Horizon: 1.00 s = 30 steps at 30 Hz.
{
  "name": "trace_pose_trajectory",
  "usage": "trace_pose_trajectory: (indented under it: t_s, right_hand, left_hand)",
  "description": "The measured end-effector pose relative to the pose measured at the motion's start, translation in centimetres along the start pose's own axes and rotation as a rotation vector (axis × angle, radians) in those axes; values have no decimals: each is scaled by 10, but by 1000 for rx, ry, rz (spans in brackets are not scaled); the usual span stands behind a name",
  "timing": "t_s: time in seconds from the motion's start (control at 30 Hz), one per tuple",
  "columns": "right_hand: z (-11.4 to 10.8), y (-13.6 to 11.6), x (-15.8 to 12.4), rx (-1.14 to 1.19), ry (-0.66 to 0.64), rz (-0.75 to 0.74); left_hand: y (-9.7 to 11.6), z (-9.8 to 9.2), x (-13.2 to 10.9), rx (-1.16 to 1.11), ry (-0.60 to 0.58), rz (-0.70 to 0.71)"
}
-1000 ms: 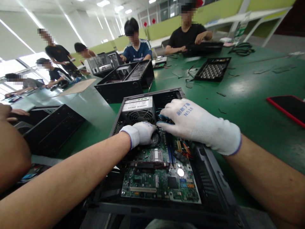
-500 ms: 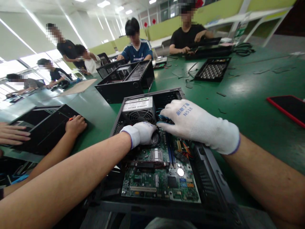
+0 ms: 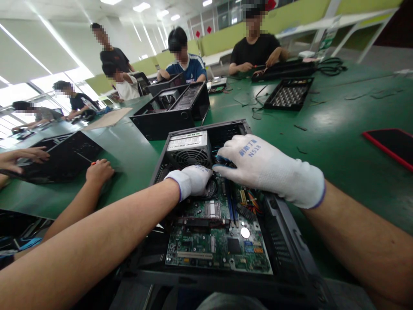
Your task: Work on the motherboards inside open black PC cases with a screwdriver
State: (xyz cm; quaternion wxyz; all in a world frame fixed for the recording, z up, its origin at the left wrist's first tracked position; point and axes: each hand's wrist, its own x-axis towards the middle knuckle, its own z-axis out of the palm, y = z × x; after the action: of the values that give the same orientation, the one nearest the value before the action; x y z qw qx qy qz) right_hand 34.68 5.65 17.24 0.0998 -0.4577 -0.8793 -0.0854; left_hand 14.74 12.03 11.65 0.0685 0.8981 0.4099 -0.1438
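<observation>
An opened black computer case lies in front of me, with a green motherboard inside. At its far left corner sits a power supply with a fan grille. My left hand, in a white glove, is closed beside black cables just below that fan; its fingertips are hidden. My right hand, gloved too, arches over the case's far part with fingers bent together around something dark, largely covered by the hand. Both hands' fingertips are close together. Coloured wires lie right of the memory slots.
To the left, a co-worker's hand holds an orange-handled screwdriver by a black case. Another opened case stands ahead. A black perforated panel lies beyond, and a red-edged phone-like object at right. Several people work around the table.
My hands have hardly moved. On the left, the co-worker's case has shifted and tilted, with their hands shifting too. A standing person at the back has moved right.
</observation>
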Motion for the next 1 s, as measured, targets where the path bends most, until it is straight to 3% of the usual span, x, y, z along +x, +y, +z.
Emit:
trace_pose_trajectory:
  t_s: [0.47, 1.0]
  right_hand:
    - [1, 0, 0, 2, 8, -13]
    - [2, 1, 1, 1, 9, -12]
  left_hand:
    - [10, -11, -2, 121, -170, 43]
    - [10, -11, -1, 134, -149, 29]
